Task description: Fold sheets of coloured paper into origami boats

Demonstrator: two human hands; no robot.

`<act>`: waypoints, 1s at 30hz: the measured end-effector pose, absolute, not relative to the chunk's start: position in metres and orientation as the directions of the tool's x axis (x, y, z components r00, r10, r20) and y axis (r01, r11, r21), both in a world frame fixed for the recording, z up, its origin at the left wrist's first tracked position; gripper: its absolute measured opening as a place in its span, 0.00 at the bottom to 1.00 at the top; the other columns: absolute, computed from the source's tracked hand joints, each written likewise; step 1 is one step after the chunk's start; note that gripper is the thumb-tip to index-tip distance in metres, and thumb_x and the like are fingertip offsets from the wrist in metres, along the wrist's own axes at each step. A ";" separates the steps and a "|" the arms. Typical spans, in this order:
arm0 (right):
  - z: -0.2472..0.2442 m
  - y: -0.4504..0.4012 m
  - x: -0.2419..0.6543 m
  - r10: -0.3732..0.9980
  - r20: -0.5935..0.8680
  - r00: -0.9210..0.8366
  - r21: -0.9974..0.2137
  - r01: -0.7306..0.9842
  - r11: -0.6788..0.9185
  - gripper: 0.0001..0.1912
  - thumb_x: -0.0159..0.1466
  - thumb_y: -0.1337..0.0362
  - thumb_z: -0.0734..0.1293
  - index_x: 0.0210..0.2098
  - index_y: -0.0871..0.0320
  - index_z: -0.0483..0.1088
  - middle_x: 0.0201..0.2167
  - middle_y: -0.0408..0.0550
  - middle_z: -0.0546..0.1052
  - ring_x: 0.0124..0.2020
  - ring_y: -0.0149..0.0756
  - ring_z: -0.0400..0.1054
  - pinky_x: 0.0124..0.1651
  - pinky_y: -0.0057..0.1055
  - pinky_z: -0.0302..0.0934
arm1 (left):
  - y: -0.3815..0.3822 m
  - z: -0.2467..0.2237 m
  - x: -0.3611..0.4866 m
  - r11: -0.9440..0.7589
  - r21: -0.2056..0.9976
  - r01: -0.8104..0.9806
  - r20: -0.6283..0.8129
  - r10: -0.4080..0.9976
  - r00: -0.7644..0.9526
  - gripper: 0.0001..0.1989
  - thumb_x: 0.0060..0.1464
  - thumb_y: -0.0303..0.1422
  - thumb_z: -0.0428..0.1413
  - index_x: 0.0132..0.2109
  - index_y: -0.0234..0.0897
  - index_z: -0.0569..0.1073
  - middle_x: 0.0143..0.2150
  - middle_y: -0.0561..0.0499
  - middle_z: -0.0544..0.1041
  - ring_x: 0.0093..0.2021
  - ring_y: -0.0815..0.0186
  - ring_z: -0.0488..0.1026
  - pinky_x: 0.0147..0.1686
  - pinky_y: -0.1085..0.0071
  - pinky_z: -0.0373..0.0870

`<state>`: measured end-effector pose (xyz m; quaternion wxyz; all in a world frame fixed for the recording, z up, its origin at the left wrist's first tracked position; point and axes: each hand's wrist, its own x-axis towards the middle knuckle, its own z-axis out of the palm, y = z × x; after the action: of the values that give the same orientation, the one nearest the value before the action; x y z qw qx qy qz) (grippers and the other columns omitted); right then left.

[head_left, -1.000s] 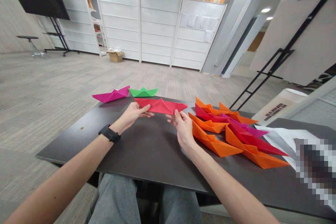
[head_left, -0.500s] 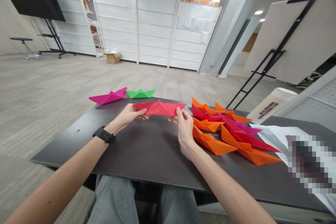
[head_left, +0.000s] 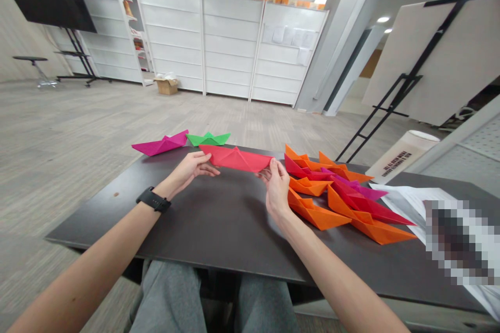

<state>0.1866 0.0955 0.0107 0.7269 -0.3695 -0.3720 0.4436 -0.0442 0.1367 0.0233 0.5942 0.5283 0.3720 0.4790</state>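
Okay: clenched on red boat [head_left: 236, 159] w/ L hand [head_left: 191, 167] & R hand [head_left: 277, 186], ends pinched, held level above desk [head_left: 219, 218], near orange boats [head_left: 318, 215]; best kept light, folds uncrushed.

Left hand [head_left: 191, 166] and right hand [head_left: 278, 187] mid-pinch

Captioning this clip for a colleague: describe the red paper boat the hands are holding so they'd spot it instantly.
At the far side of the dark tabletop, between the green paper boat and the orange and red boat pile, look for a red origami boat. Unlike its neighbours, which rest on the table, it is held at its two ends by the left hand and right hand.
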 end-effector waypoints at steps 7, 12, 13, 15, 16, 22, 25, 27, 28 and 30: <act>0.013 0.094 0.182 0.932 0.217 0.290 -0.862 -0.392 0.323 0.16 0.58 0.49 0.70 0.36 0.54 0.68 0.35 0.42 0.77 0.36 0.34 0.73 0.38 0.31 0.71 | 0.132 0.025 -0.040 -0.093 0.983 -0.161 0.142 0.936 0.323 0.21 0.49 0.37 0.68 0.47 0.32 0.75 0.41 0.43 0.82 0.35 0.61 0.82 0.32 0.72 0.76; 0.009 0.094 0.176 0.952 0.254 0.171 -0.880 -0.366 0.301 0.29 0.49 0.60 0.78 0.48 0.53 0.68 0.45 0.46 0.78 0.46 0.37 0.73 0.47 0.33 0.70 | 0.130 0.027 -0.039 -0.102 0.985 -0.136 0.138 0.949 0.283 0.21 0.48 0.38 0.68 0.47 0.32 0.76 0.43 0.42 0.82 0.36 0.61 0.82 0.33 0.71 0.76; 0.007 0.094 0.175 0.958 0.240 0.157 -0.887 -0.365 0.283 0.27 0.49 0.61 0.78 0.46 0.55 0.69 0.44 0.46 0.79 0.45 0.37 0.73 0.47 0.33 0.70 | 0.130 0.027 -0.039 -0.105 0.987 -0.124 0.137 0.949 0.286 0.21 0.47 0.39 0.69 0.46 0.32 0.77 0.42 0.42 0.82 0.36 0.61 0.81 0.34 0.70 0.77; 0.005 0.095 0.176 0.970 0.194 0.144 -0.899 -0.370 0.234 0.21 0.49 0.60 0.77 0.40 0.57 0.71 0.39 0.46 0.80 0.40 0.36 0.74 0.44 0.33 0.70 | 0.128 0.027 -0.039 -0.137 0.988 -0.069 0.152 0.946 0.287 0.19 0.46 0.39 0.69 0.41 0.32 0.78 0.38 0.44 0.82 0.34 0.61 0.80 0.34 0.69 0.76; 0.004 0.096 0.176 0.974 0.172 0.144 -0.904 -0.371 0.214 0.18 0.50 0.60 0.77 0.38 0.58 0.72 0.37 0.46 0.80 0.38 0.36 0.74 0.43 0.33 0.70 | 0.128 0.026 -0.039 -0.165 0.986 -0.029 0.167 0.945 0.282 0.17 0.45 0.39 0.69 0.38 0.32 0.78 0.35 0.46 0.82 0.33 0.62 0.79 0.34 0.69 0.76; 0.004 0.096 0.171 0.968 0.148 0.203 -0.895 -0.390 0.218 0.18 0.49 0.55 0.76 0.35 0.58 0.73 0.35 0.47 0.81 0.35 0.37 0.75 0.44 0.37 0.72 | 0.130 0.022 -0.039 -0.210 0.975 0.073 0.201 0.973 0.112 0.14 0.42 0.38 0.71 0.31 0.32 0.78 0.28 0.50 0.81 0.31 0.63 0.76 0.35 0.69 0.74; 0.003 0.094 0.169 0.961 0.156 0.231 -0.880 -0.410 0.241 0.19 0.49 0.55 0.76 0.35 0.58 0.74 0.35 0.47 0.81 0.35 0.38 0.76 0.45 0.38 0.72 | 0.128 0.024 -0.036 -0.165 0.986 0.025 0.163 0.984 0.069 0.16 0.41 0.38 0.71 0.34 0.32 0.79 0.29 0.52 0.82 0.30 0.66 0.75 0.36 0.69 0.75; 0.003 0.090 0.168 0.960 0.184 0.213 -0.901 -0.353 0.251 0.20 0.48 0.54 0.76 0.36 0.58 0.74 0.36 0.47 0.82 0.36 0.39 0.76 0.47 0.38 0.71 | 0.124 0.027 -0.036 -0.129 0.991 0.032 0.128 0.990 0.054 0.17 0.39 0.39 0.71 0.35 0.34 0.78 0.29 0.57 0.82 0.31 0.67 0.75 0.38 0.69 0.75; 0.003 0.088 0.167 0.963 0.203 0.177 -0.919 -0.304 0.250 0.20 0.48 0.54 0.77 0.36 0.58 0.75 0.35 0.47 0.82 0.37 0.40 0.76 0.47 0.38 0.71 | 0.121 0.028 -0.036 -0.123 0.990 0.065 0.119 0.991 0.060 0.18 0.39 0.40 0.71 0.36 0.35 0.78 0.29 0.59 0.82 0.32 0.67 0.75 0.39 0.69 0.76; 0.005 0.081 0.166 0.972 0.231 0.034 -0.944 -0.235 0.233 0.20 0.47 0.53 0.77 0.35 0.58 0.76 0.32 0.45 0.81 0.36 0.42 0.77 0.47 0.40 0.71 | 0.118 0.029 -0.039 -0.166 0.970 0.178 0.152 0.984 0.091 0.19 0.38 0.45 0.70 0.35 0.39 0.78 0.31 0.62 0.82 0.37 0.64 0.76 0.41 0.66 0.76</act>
<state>0.1664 0.0808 0.0054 0.6128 -0.3758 -0.4907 0.4923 -0.0391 0.1183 0.0286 0.4285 0.6014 0.4830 0.4706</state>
